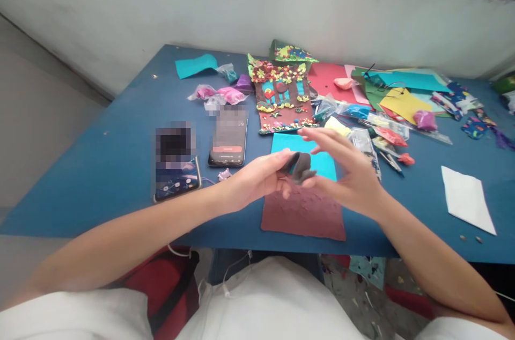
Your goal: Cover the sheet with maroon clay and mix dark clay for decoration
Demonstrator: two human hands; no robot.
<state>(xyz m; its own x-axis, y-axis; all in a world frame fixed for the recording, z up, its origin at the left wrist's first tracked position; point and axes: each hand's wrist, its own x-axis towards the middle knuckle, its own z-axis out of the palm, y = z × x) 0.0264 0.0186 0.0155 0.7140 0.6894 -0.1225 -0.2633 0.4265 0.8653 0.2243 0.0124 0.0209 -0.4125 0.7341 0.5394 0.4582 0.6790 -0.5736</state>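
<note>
A folded dark grey piece of soft material point(301, 167) is held above the sheet by my left hand point(263, 176), its thumb on top and fingers curled beneath. My right hand point(348, 171) has its fingers spread, with the thumb at the right edge of the grey piece and the fingertips raised away from it. Below both hands lies a sheet with a bright blue upper part point(324, 163) and a brown, textured lower part point(303, 214). My hands hide the middle of this sheet.
Behind the sheet lies a decorated panel point(281, 96). Two phones point(228, 139) are on the left. Bagged coloured clay point(231, 95) sits at the back left. Coloured papers point(406, 104), more bags and pens point(390, 163) spread rightward. A white sheet point(468, 198) lies far right.
</note>
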